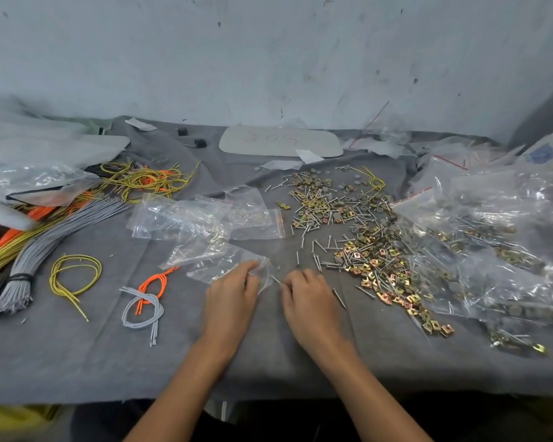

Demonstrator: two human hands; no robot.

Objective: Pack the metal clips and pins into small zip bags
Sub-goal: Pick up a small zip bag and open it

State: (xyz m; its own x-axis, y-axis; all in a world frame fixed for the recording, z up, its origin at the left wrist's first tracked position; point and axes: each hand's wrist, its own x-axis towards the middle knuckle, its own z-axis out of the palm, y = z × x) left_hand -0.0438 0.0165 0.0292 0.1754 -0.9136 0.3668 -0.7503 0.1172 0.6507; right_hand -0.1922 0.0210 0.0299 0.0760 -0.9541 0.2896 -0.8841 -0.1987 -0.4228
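My left hand (232,298) pinches the mouth of a small clear zip bag (224,266) that lies on the grey cloth. My right hand (307,295) sits just right of the bag's opening, its fingers curled around thin metal pins (276,280) whose tips point at the opening. A loose heap of brass-coloured metal clips (377,263) mixed with pins spreads to the right of my hands. More pins, clips and grey discs (329,202) lie farther back. Several empty zip bags (205,215) lie behind my left hand.
Large clear bags of clips and pins (498,250) pile up at the right. Bundles of grey (61,231), yellow (141,180) and orange cords lie at the left; small loops of cord (144,301) rest near my left arm. A white plate (280,141) stands at the back.
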